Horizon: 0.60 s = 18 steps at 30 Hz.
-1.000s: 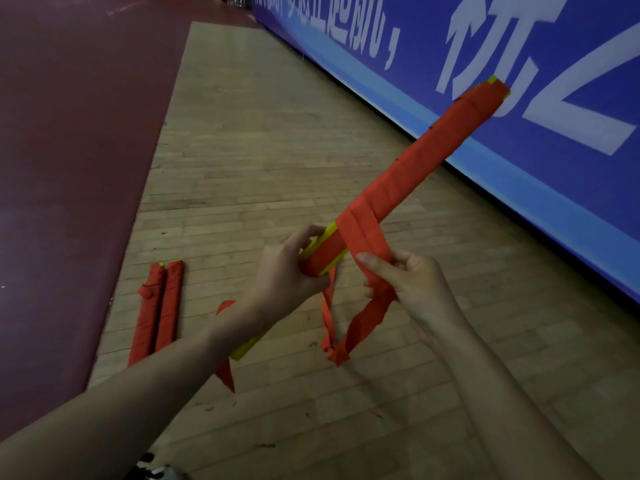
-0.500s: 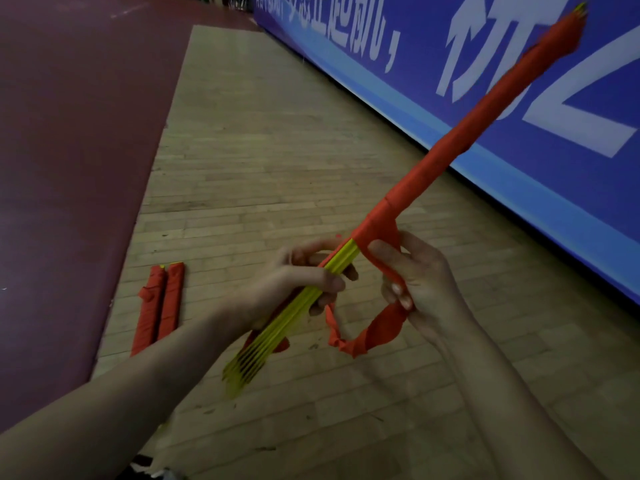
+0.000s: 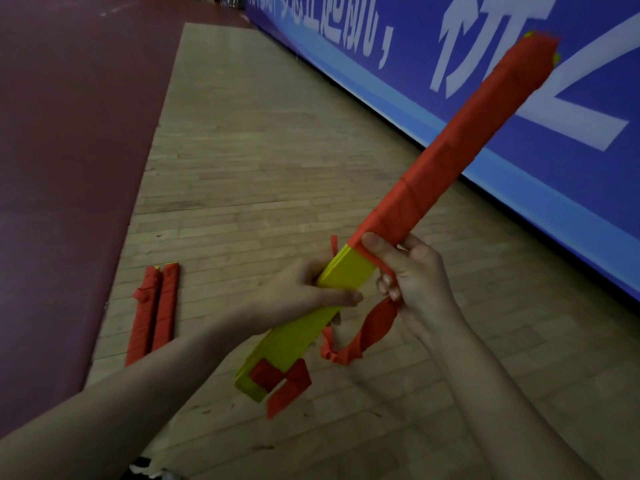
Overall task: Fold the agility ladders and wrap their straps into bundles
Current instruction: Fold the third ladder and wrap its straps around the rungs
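Left grip (image 3: 304,296), right grip (image 3: 417,282) on one ladder (image 3: 446,168), two bundles (image 3: 167,306) aside

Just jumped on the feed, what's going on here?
A person is bundling a folded ladder. The left hand grips its bare yellow middle, while the right hand pinches the red strap at the edge of the wrap. The far half is wrapped; the near half is bare, with slack hanging below. Two wrapped bundles lie on the wooden floor.
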Each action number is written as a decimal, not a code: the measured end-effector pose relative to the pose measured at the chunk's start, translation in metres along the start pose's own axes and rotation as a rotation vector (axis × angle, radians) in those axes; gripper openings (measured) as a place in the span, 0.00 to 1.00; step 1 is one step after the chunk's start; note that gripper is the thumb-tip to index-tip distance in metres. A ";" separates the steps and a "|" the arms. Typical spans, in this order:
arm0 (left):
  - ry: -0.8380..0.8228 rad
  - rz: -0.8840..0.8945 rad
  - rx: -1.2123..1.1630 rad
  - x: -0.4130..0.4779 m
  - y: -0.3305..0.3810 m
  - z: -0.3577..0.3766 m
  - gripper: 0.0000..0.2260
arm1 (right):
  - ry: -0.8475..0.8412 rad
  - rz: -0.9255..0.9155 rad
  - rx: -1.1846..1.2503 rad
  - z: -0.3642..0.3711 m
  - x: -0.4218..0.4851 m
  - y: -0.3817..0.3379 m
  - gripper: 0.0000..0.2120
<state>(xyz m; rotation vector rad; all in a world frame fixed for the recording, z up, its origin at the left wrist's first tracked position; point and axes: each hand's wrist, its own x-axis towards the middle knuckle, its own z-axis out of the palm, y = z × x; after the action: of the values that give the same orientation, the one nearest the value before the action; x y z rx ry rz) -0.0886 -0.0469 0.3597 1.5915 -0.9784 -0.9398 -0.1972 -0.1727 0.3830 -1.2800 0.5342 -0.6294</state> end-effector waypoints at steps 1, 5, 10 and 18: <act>0.075 0.005 0.061 0.001 -0.001 0.002 0.13 | 0.022 0.006 0.007 0.001 0.001 0.001 0.18; 0.274 0.127 0.463 0.001 -0.006 0.003 0.18 | 0.112 0.017 0.054 0.001 0.004 0.003 0.15; 0.476 0.211 0.846 -0.002 -0.015 0.008 0.23 | 0.209 0.018 0.012 -0.004 0.006 0.004 0.11; 0.507 0.258 0.743 -0.004 -0.018 0.006 0.23 | 0.117 0.056 -0.099 -0.008 0.006 0.004 0.11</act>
<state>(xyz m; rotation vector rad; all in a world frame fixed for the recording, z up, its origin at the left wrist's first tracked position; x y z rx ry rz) -0.0934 -0.0426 0.3416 2.0946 -1.1858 0.0550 -0.1984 -0.1818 0.3774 -1.3217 0.7025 -0.6403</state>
